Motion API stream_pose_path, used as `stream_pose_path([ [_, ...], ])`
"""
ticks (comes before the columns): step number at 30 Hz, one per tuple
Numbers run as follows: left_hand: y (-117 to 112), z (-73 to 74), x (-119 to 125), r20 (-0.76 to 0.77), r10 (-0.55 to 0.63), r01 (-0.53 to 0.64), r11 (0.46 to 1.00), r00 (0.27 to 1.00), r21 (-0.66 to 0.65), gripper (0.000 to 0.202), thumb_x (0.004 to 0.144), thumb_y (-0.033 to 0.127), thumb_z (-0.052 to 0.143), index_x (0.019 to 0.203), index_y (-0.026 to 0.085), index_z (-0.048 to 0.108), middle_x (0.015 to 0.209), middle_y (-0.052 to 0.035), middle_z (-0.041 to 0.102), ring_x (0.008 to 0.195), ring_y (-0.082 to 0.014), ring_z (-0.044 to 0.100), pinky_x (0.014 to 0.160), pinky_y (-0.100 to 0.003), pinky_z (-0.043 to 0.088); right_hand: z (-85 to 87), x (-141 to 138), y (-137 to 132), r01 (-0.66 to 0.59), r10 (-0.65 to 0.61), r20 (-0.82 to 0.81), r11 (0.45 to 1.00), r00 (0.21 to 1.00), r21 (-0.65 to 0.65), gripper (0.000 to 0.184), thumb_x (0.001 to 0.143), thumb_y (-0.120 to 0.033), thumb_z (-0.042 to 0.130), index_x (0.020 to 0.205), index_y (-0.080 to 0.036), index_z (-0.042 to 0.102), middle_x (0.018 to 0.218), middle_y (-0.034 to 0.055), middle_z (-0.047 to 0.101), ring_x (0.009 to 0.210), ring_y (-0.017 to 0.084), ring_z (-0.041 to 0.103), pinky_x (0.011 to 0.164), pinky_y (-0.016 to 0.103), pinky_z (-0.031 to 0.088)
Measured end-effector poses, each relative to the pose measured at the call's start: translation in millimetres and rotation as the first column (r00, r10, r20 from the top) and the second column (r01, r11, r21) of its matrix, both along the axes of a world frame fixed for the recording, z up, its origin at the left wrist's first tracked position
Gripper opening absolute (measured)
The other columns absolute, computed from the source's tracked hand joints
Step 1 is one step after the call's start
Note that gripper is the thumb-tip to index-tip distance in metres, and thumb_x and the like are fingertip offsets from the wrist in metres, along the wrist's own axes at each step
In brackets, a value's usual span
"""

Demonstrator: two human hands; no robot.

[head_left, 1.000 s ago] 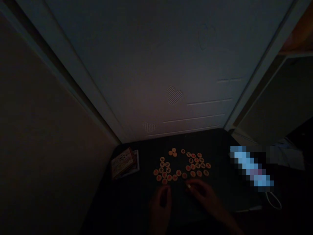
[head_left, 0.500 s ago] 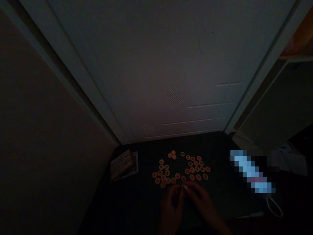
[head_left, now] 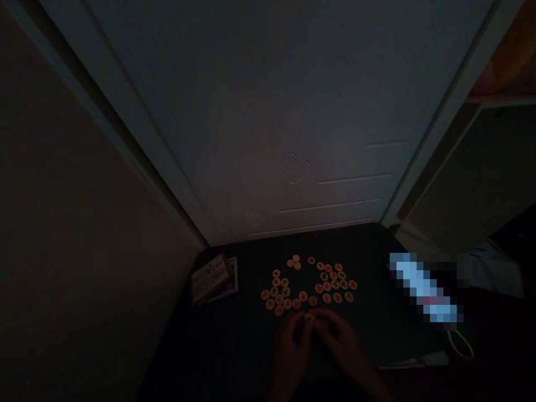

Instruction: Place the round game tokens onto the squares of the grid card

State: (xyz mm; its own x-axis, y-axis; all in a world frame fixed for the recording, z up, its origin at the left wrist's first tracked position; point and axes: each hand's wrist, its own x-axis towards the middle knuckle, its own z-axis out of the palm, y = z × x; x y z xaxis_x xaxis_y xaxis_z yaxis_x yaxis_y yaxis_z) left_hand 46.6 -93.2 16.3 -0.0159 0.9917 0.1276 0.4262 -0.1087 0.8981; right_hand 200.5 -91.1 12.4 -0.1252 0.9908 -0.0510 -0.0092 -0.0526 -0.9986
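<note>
My left hand (head_left: 292,336) and my right hand (head_left: 336,334) meet near the front of the dark table. Between their fingertips they pinch one small pale round Chinese chess piece (head_left: 309,317). Just beyond the hands lie many more round wooden pieces with red or black characters, in a left group (head_left: 279,300) and a right group (head_left: 335,285). At the back, three pieces (head_left: 296,262) sit close together with no marks that I can make out. The light is dim, and the face of the held piece is hard to read.
On the table's (head_left: 247,346) left stands a printed box (head_left: 210,276) resting on a pale tray (head_left: 234,273). A white panel (head_left: 234,134) with embossed hearts rises behind the table. At the right edge lies a pixelated bright object (head_left: 427,290) with a white loop (head_left: 460,343).
The view has shifted slightly. Both hands still pinch the piece, which is turned a little between the fingertips. The pieces on the table look unmoved.
</note>
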Motion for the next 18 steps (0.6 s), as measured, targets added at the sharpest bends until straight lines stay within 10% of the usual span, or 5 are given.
stream_pose_path([
  [18, -2, 5.8, -1, 0.009, -0.008, 0.008, 0.999, 1.000, 0.032, 0.031, 0.097, 0.045, 0.052, 0.108, 0.025, 0.073, 0.111, -0.0079, 0.074, 0.103, -0.0228, 0.070, 0.095, -0.037, 0.055, 1.5, -3, 11, -0.011, -0.003, 0.157, 0.996, 0.988, 0.085, 0.038, 0.088, -0.052, 0.065, 0.110, -0.022, 0.069, 0.102, 0.0073, 0.075, 0.093, 0.024, 0.071, 0.087, 0.035, 0.055],
])
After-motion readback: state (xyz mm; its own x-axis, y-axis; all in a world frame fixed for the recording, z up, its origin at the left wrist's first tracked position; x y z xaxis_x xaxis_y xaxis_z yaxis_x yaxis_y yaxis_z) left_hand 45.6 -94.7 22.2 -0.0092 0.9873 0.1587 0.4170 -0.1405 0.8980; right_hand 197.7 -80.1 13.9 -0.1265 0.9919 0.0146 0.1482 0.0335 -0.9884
